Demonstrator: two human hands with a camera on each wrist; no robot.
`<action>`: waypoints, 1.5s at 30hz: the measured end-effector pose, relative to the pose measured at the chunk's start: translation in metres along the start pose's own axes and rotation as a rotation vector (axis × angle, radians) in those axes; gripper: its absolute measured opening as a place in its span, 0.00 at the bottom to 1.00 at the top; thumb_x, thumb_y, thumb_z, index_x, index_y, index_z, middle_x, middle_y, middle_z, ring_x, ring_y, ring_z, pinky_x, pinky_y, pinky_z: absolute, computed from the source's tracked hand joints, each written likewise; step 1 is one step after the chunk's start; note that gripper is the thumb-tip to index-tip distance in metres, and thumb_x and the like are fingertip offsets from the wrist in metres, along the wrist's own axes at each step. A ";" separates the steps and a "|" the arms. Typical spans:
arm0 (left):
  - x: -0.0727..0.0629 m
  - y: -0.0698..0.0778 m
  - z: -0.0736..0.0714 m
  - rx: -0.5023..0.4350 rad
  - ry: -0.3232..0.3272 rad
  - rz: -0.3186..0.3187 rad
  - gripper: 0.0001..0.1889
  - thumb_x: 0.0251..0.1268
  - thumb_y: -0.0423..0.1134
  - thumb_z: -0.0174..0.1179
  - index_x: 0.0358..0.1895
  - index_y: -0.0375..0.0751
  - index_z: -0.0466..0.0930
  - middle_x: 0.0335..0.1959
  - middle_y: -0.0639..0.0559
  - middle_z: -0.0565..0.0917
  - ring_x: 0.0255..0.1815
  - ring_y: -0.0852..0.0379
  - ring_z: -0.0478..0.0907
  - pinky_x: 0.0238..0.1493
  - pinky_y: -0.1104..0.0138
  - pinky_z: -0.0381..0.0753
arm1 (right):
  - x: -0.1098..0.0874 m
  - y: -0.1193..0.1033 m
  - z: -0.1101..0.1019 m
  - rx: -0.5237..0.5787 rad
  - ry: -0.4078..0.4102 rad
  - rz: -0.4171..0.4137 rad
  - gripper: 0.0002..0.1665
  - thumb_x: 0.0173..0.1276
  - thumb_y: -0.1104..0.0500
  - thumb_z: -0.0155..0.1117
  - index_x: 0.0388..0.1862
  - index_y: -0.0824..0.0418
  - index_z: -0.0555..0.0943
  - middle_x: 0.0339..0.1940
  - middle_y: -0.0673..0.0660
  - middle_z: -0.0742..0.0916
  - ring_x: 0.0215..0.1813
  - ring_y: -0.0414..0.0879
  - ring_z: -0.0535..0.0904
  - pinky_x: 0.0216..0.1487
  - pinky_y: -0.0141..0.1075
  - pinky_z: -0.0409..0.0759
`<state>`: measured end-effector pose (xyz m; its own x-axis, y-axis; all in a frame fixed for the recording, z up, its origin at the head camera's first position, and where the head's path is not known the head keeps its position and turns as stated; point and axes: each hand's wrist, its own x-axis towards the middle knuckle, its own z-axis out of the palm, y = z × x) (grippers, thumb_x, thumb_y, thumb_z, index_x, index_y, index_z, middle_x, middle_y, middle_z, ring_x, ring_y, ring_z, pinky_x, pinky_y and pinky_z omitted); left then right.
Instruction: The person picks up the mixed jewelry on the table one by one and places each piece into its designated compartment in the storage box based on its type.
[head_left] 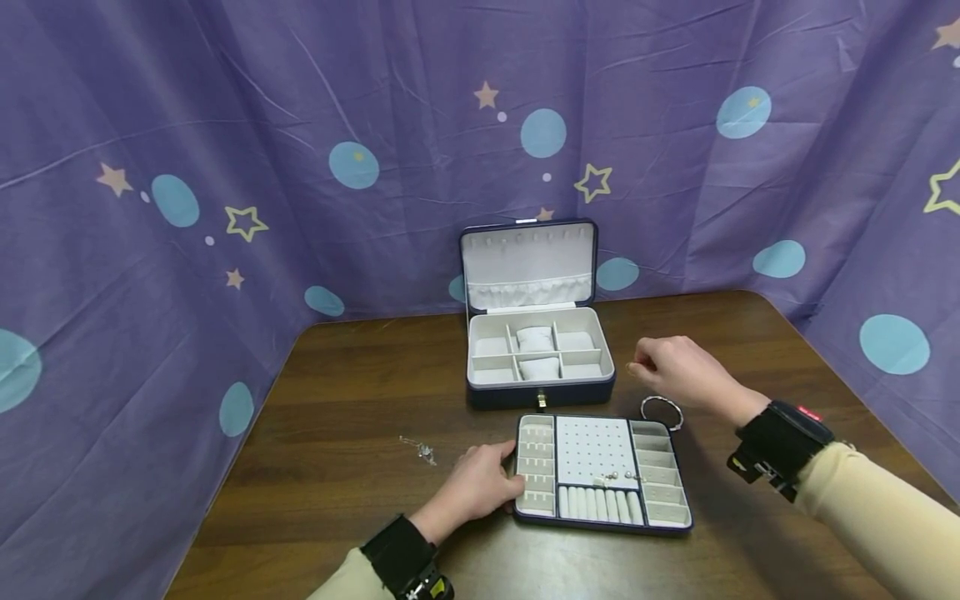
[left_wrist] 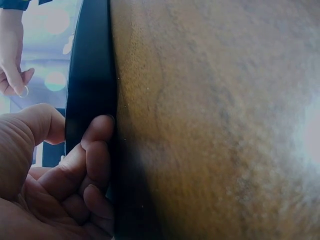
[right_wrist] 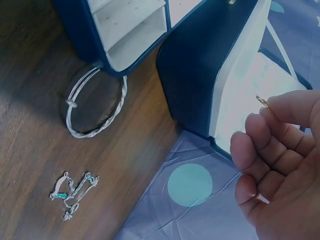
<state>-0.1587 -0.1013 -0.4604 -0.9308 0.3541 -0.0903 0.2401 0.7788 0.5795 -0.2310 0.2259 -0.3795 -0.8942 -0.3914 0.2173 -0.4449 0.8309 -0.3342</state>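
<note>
While the tray (head_left: 593, 450) fronts the open box (head_left: 577, 392), a bangle (right_wrist: 95, 132) lies nearby.

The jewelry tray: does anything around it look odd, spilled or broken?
Nothing looks spilled or broken. Loose jewelry stands out: a silver bangle by a corner of the tray, a chain with green bits near it, and a thin silvery chain near the left hand. They seem odd lying outside the tray.

Wooden table (head_left: 337, 383) carrying an open box (head_left: 502, 397), divided tray (head_left: 592, 443), bracelet (right_wrist: 71, 103), pendant chain (head_left: 426, 453), second chain (right_wrist: 75, 194)
</note>
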 end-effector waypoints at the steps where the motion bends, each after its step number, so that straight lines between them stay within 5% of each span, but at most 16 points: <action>1: 0.000 0.000 0.000 0.005 0.003 0.002 0.37 0.50 0.40 0.64 0.68 0.30 0.74 0.07 0.65 0.75 0.27 0.62 0.82 0.51 0.53 0.80 | 0.000 -0.001 0.000 -0.001 -0.001 0.004 0.06 0.70 0.60 0.67 0.32 0.58 0.82 0.22 0.46 0.79 0.25 0.41 0.72 0.30 0.37 0.71; 45: -0.002 -0.002 0.001 -0.018 0.006 0.002 0.37 0.50 0.39 0.63 0.68 0.28 0.73 0.06 0.64 0.75 0.17 0.67 0.78 0.50 0.53 0.80 | -0.014 -0.034 0.014 0.072 -0.157 0.095 0.09 0.65 0.61 0.66 0.24 0.56 0.79 0.19 0.48 0.76 0.23 0.41 0.69 0.25 0.35 0.65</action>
<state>-0.1570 -0.1026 -0.4623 -0.9321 0.3522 -0.0844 0.2366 0.7685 0.5945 -0.2036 0.1978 -0.3845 -0.9265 -0.3744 0.0376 -0.3556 0.8388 -0.4122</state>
